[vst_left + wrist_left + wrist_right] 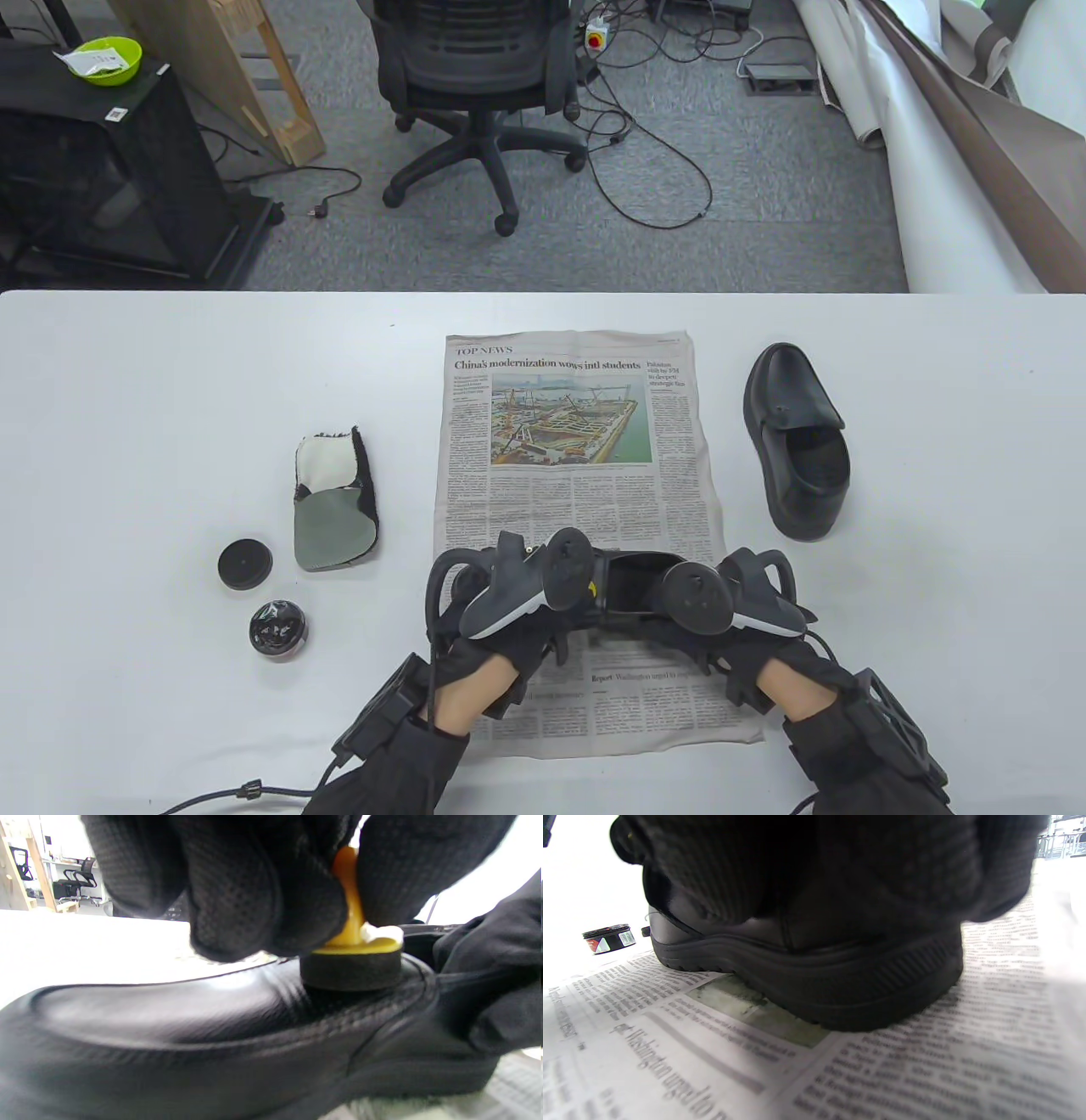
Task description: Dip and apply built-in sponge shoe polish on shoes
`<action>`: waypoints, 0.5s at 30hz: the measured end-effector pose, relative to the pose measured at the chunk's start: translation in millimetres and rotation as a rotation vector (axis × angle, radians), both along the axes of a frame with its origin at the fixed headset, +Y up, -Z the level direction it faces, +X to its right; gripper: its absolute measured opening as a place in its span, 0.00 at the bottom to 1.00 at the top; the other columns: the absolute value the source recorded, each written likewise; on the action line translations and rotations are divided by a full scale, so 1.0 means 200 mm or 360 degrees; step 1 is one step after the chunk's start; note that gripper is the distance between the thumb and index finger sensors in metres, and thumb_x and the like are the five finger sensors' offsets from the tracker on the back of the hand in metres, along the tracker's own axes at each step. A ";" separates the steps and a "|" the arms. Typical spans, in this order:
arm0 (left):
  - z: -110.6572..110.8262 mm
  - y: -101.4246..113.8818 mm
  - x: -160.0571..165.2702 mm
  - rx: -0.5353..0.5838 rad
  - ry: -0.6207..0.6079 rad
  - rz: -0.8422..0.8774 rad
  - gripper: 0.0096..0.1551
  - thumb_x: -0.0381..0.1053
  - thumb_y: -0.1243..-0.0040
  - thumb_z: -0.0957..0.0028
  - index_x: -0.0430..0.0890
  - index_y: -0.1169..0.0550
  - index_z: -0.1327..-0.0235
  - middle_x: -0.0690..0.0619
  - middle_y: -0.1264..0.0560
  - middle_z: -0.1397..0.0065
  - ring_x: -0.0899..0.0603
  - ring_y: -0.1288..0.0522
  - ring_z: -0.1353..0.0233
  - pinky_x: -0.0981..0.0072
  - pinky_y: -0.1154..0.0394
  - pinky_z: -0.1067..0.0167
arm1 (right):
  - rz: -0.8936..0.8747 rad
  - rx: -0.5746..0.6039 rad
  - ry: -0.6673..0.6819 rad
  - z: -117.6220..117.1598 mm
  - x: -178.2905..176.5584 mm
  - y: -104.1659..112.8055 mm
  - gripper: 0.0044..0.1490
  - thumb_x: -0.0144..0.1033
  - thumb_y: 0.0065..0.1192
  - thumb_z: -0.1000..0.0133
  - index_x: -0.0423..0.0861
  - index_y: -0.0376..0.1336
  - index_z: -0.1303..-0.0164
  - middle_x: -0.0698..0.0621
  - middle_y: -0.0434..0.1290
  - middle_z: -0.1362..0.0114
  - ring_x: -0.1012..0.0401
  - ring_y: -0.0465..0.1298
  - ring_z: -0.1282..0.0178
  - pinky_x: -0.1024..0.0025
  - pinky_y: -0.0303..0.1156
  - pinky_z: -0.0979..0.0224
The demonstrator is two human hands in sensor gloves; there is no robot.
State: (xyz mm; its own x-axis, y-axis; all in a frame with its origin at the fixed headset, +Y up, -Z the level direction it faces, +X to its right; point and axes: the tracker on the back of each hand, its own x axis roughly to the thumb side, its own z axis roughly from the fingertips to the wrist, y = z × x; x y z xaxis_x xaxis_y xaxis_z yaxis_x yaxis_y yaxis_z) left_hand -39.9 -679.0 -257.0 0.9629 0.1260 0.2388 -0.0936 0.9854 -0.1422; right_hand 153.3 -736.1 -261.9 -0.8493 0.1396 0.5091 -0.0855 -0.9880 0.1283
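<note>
Black sponge of the applicator (pixel 351 969) presses flat on the upper of the shoe (pixel 220 1035), which stands on the newspaper (pixel 577 509) at the table's near edge. Your left hand (pixel 501 628) pinches its yellow handle; your right hand (pixel 738 620) is curled round the heel. If the right hand loosens, the shoe can slide on the paper and polish may smear onto the glove or the table (pixel 127 424). Too little paste would leave dull streaks. The leather looks smooth, faintly glossy, with stitched seams.
</note>
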 end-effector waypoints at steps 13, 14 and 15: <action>-0.18 -0.06 0.06 0.0121 0.0141 -0.0224 0.26 0.64 0.28 0.55 0.50 0.17 0.50 0.54 0.11 0.58 0.50 0.14 0.56 0.51 0.20 0.43 | -0.0004 -0.0001 0.0021 0.00 0.00 0.00 0.25 0.57 0.70 0.58 0.55 0.77 0.56 0.54 0.78 0.55 0.66 0.82 0.77 0.60 0.81 0.44; -0.19 -0.07 0.04 0.0086 0.0165 -0.0215 0.26 0.64 0.28 0.55 0.50 0.17 0.50 0.54 0.11 0.58 0.50 0.14 0.56 0.51 0.20 0.43 | -0.0003 0.0001 0.0019 0.00 0.00 0.00 0.25 0.57 0.70 0.58 0.55 0.77 0.56 0.54 0.78 0.55 0.66 0.82 0.77 0.60 0.81 0.44; -0.19 -0.07 0.01 0.0059 0.0185 -0.0198 0.26 0.64 0.28 0.55 0.50 0.17 0.50 0.54 0.11 0.58 0.50 0.14 0.56 0.51 0.20 0.43 | -0.0002 0.0004 0.0018 0.00 0.00 0.00 0.25 0.57 0.70 0.57 0.55 0.77 0.56 0.54 0.78 0.55 0.66 0.82 0.77 0.59 0.81 0.44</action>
